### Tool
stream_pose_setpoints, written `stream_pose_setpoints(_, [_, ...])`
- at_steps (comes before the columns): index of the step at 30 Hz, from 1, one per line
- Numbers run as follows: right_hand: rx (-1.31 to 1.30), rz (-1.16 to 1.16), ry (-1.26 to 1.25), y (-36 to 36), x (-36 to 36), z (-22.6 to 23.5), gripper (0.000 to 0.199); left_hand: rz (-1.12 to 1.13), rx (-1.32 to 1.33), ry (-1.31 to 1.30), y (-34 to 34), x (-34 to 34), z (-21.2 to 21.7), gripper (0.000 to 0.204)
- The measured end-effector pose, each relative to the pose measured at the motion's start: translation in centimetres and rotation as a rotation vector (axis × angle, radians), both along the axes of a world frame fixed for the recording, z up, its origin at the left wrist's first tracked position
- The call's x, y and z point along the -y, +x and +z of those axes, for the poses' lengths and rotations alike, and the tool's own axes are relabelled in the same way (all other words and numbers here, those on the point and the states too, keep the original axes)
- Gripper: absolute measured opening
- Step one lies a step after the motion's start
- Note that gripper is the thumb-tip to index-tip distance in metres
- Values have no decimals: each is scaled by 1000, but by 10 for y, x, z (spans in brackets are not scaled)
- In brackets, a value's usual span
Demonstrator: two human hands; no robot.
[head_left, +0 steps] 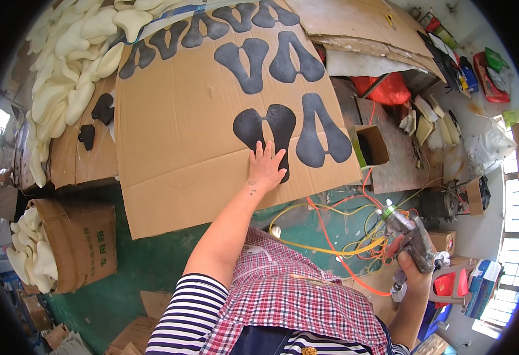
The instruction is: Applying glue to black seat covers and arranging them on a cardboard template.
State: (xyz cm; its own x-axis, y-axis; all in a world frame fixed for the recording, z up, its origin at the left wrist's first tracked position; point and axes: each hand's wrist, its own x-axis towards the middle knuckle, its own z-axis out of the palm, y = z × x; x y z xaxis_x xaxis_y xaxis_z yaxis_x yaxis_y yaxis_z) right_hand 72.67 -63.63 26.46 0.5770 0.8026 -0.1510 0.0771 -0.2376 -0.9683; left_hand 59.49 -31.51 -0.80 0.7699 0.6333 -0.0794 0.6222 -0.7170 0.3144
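Left hand (265, 170) rests on a black butterfly-shaped pad (279, 125) on a cardboard sheet (173, 127); right hand (414, 265) has its grip around a spray gun (412, 235). Cream-coloured pads (77, 77) lie heaped upper left.

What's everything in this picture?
cardboard sheet: one, brown, middle
shapes: nine, black, on the sheet
small pieces: two, black, left of the sheet
packed box: one, brown, lower left
pads: many, cream, upper left, inside packed box
hoses: several, orange and yellow, lower right
bundle: one, red, upper right
tool: one, grey, lower right
clutter: lots, mixed colours, around edges
apron: one, red checked, lower middle
left hand: one, bare, on a shape
right hand: one, bare, holding the tool
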Motion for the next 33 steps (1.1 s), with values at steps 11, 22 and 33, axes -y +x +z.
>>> stream_pose_setpoints(11, [42, 27, 24, 0, 2, 3, 67, -16, 27, -48, -5, 14, 18, 60])
stream_pose_setpoints(22, [-18, 21, 26, -4, -9, 6, 66, -84, -16, -51, -19, 46, 18, 64])
stream_pose_setpoints(33, [90, -94, -27, 4, 1, 8, 75, -79, 32, -58, -21, 50, 11, 66])
